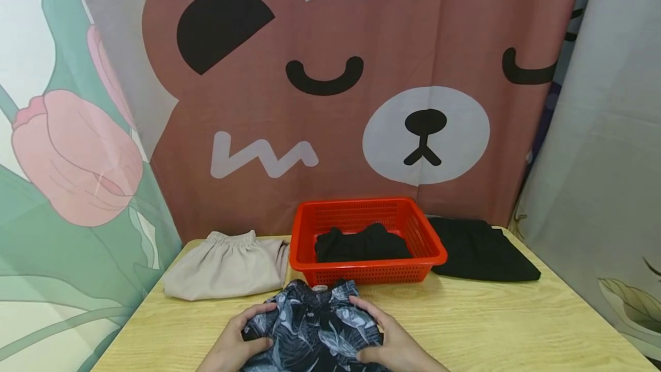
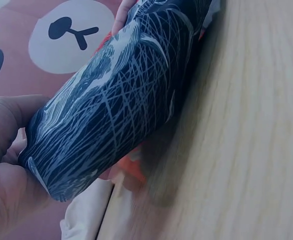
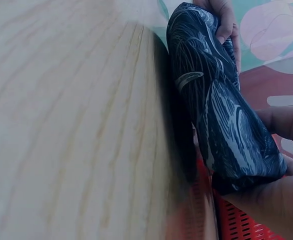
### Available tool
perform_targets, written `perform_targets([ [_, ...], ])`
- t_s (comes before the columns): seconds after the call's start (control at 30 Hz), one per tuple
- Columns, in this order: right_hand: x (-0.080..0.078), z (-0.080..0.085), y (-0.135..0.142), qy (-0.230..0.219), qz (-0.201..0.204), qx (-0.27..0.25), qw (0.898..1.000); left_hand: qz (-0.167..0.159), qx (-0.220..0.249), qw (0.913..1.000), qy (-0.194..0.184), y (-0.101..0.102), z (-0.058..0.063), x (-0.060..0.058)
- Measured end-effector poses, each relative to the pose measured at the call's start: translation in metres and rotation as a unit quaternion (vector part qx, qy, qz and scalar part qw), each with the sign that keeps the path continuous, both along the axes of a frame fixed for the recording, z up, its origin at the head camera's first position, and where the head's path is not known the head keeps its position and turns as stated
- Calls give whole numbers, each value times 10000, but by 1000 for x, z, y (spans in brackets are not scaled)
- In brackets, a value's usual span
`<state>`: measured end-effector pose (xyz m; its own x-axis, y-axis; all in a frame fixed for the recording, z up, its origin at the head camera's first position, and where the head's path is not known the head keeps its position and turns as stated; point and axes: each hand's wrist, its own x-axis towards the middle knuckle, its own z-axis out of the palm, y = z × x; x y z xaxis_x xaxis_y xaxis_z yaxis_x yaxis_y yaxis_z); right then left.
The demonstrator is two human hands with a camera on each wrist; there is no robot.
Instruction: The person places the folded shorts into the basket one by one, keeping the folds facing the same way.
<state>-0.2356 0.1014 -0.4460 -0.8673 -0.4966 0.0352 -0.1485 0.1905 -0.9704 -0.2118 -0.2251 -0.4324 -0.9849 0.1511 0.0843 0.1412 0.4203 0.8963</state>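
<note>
Head: left hand (image 1: pixel 240 334) and right hand (image 1: pixel 395 337) grip one patterned bundle (image 1: pixel 315 332) at the near tabletop (image 1: pixel 516 314); beyond, left to right, one beige garment (image 1: pixel 227 271), one red basket (image 1: pixel 369 276), one black garment (image 1: pixel 480 251). Left wrist: the bundle's long axis runs left-right. Right wrist: likewise.

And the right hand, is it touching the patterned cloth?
Touching. The right wrist view shows it: the right hand grips the end of the patterned cloth, its digits on both sides.
</note>
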Motion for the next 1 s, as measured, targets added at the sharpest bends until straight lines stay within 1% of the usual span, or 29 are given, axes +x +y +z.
perform_targets([
  [0.03, 1, 1, 0, 15, 13, -4, 10000, -32, -16, 10000, 29, -1, 0, 1],
  [0.1, 2, 3, 0, -18, 23, -16, 10000, -49, 49, 10000, -47, -2, 1, 3],
  [0.2, 5, 7, 1, -210, 39, -72, 9997, -48, 175, 9997, -165, -3, 2, 6],
  [0.37, 12, 14, 4, -457, 223, -272, 9983, -155, 230, 9996, -42, -7, 4, 14],
  [0.5, 16, 19, 6, -416, 343, -360, 9979, -114, 253, 9996, -75, -7, 8, 17],
  [0.6, 18, 23, 8, -315, 320, -306, 9985, -56, 311, 9994, -105, -6, 12, 19],
  [0.8, 22, 32, 11, -172, 188, -233, 9994, 47, 401, 9992, -10, -2, 20, 24],
  [1.0, 25, 40, 15, -101, 131, -399, 9991, 127, 392, 9991, 99, 2, 27, 27],
])
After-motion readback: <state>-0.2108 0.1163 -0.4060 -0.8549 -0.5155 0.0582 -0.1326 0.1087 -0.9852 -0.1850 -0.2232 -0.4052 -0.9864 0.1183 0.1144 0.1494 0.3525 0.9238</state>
